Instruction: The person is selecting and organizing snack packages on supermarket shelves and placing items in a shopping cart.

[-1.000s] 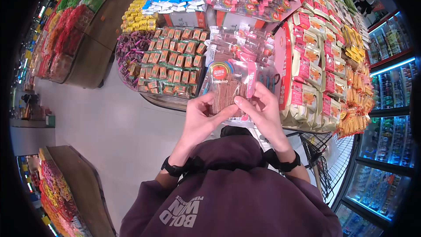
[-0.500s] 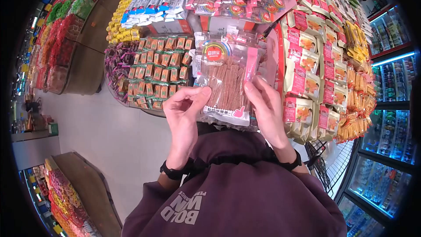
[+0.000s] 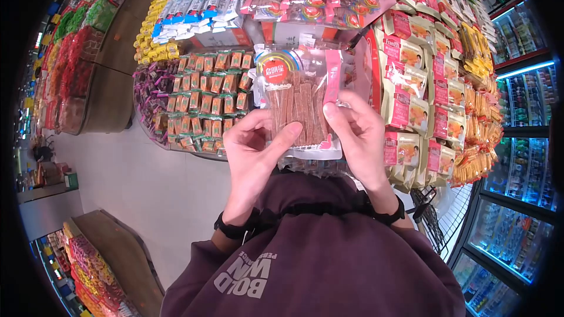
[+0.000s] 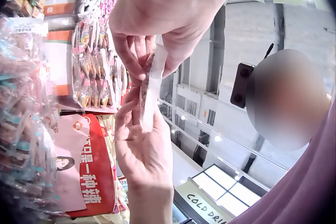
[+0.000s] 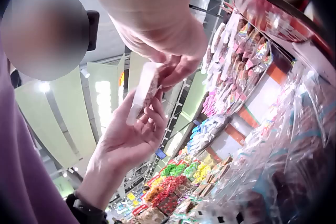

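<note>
In the head view I hold a clear snack bag of reddish-brown strips, with a red round logo under a rainbow arc and a pink band. My left hand grips its lower left side, thumb across the front and fingers behind. My right hand pinches the right edge with the thumb in front. Both wrist views show the bag nearly edge-on, as a thin white-edged packet between the hands. The fingers behind it are partly hidden in the head view.
Similar bags are stacked on the display ahead. Orange-and-green wrapped snacks lie to the left, and cream-and-pink packs to the right. A wire cart stands at the lower right, near drink fridges.
The bag has turned its front more fully toward the head camera. My left thumb, at the bag's left edge half a second ago, now lies across its front. My right hand keeps its hold.
</note>
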The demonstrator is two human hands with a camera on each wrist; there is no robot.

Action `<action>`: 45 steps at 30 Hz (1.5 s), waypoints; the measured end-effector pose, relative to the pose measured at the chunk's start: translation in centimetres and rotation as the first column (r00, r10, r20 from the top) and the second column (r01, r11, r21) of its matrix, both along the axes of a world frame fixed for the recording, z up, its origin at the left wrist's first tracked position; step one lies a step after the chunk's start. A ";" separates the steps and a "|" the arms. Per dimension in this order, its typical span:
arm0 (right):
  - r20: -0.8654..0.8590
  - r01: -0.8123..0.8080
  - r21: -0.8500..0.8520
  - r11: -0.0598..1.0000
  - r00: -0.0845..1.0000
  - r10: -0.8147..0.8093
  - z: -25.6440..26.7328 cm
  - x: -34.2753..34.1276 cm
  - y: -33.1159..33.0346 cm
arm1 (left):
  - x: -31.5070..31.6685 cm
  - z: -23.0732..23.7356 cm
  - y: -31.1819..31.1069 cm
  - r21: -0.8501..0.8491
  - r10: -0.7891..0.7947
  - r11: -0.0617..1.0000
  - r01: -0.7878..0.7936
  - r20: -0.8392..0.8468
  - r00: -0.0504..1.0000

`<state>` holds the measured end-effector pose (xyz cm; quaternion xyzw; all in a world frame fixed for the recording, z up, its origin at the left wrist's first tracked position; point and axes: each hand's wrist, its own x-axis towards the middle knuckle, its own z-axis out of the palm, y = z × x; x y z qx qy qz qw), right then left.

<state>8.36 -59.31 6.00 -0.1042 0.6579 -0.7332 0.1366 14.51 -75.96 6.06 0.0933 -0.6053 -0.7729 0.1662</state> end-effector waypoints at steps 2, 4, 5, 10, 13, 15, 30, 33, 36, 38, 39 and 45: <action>-0.302 0.257 -0.013 0.966 0.920 -0.249 -0.4 -0.2 -1.6 | -0.2 0.1 0.7 -0.033 0.118 0.992 -0.119 -0.026 0.993; -0.524 0.299 0.051 0.953 0.820 -0.230 -0.5 -0.2 -0.9 | -0.3 -0.2 0.5 -0.378 0.220 0.894 -0.242 -0.103 0.970; -0.532 0.189 0.113 0.975 0.840 -0.102 -1.1 -0.1 -0.3 | -0.4 -0.3 0.4 -0.529 0.257 0.794 -0.299 -0.154 0.954; -0.223 -0.059 -0.108 0.992 0.974 0.034 -0.4 1.5 -0.6 | -0.9 -0.7 2.4 -0.789 0.029 0.466 -0.400 -0.438 0.898; 0.113 -0.025 -0.237 0.971 0.992 0.054 -0.5 1.1 0.2 | -0.3 -0.8 3.3 -0.836 -0.064 0.439 -0.330 -0.395 0.916; 0.072 0.037 -0.209 0.977 0.997 -0.022 -1.2 0.7 0.6 | 0.4 0.1 3.3 -0.838 -0.127 0.497 -0.225 -0.327 0.937; 0.017 0.053 -0.223 0.973 0.999 -0.051 -0.2 0.7 1.5 | -0.1 0.7 3.3 0.067 -0.118 0.992 0.112 0.098 0.988; 0.034 0.017 -0.214 0.977 0.999 -0.010 -0.7 0.8 1.6 | 0.3 -0.1 2.8 -0.023 -0.084 0.996 0.087 0.109 0.990; 0.093 0.034 -0.254 0.967 0.996 -0.011 -0.9 0.9 1.4 | 0.4 0.2 3.5 -0.040 -0.028 0.999 0.030 0.054 0.998; -0.139 0.146 -0.080 0.986 0.978 -0.156 -1.3 1.1 1.0 | 0.6 0.0 3.2 -0.204 0.058 0.978 -0.042 0.075 0.996; -0.263 0.215 -0.003 0.977 0.942 -0.208 -1.7 1.2 0.9 | 0.7 -0.1 3.1 -0.285 0.102 0.956 -0.075 0.079 0.992; -0.158 0.051 -0.131 0.990 0.985 -0.071 -1.5 2.9 0.6 | 0.4 -1.3 4.4 -0.843 0.069 0.385 -0.375 -0.379 0.923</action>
